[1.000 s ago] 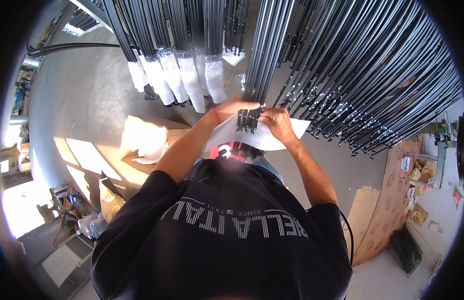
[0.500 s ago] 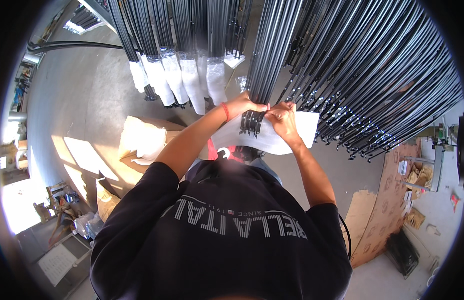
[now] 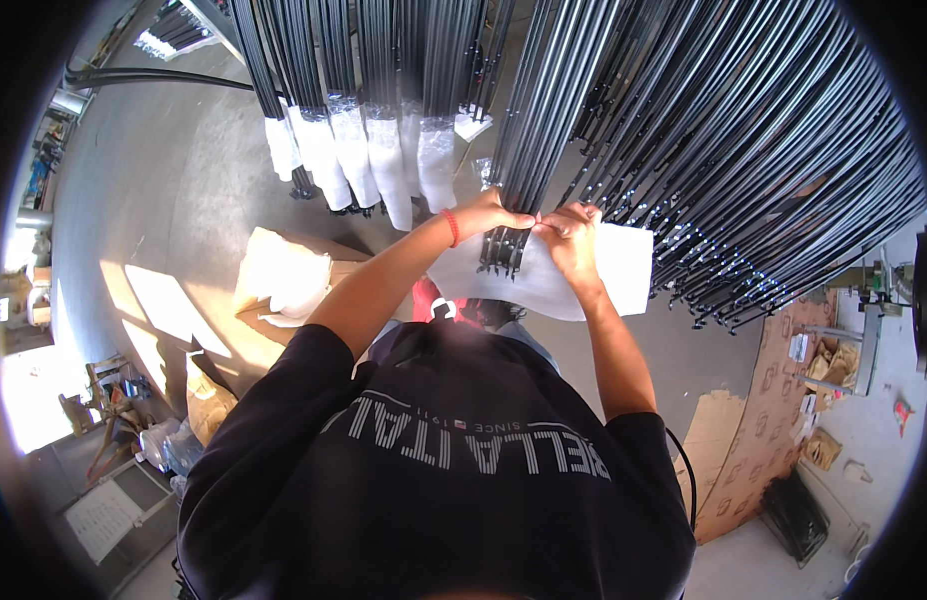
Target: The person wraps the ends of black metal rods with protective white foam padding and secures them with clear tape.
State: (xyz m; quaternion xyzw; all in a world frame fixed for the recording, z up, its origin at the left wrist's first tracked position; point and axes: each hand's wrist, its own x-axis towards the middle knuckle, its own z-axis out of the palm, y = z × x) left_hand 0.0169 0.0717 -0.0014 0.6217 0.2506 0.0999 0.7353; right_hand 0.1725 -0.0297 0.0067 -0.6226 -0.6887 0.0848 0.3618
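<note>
A bundle of long thin black rods (image 3: 547,110) hangs in front of me, with its lower ends (image 3: 502,252) lying over a white sheet of soft wrapping (image 3: 624,270). My left hand (image 3: 487,214) is closed around the bundle's left side, its thumb pointing right across the rods; its other fingers are partly hidden behind. Just right of the rods, my right hand (image 3: 572,240) is closed, its fingers pinching the sheet near its upper edge. The sheet passes behind the rod ends and spreads out to the right, below my right wrist.
At the upper left hang several rod bundles with white-wrapped ends (image 3: 387,165). Many unwrapped black rods (image 3: 744,150) fill the upper right. An opened cardboard box (image 3: 259,270) with white material stands at left on the floor. Brown cardboard (image 3: 749,430) lies at right.
The free right part of the white sheet has shifted slightly right and downward. My hands have kept nearly the same places on the bundle and sheet.
</note>
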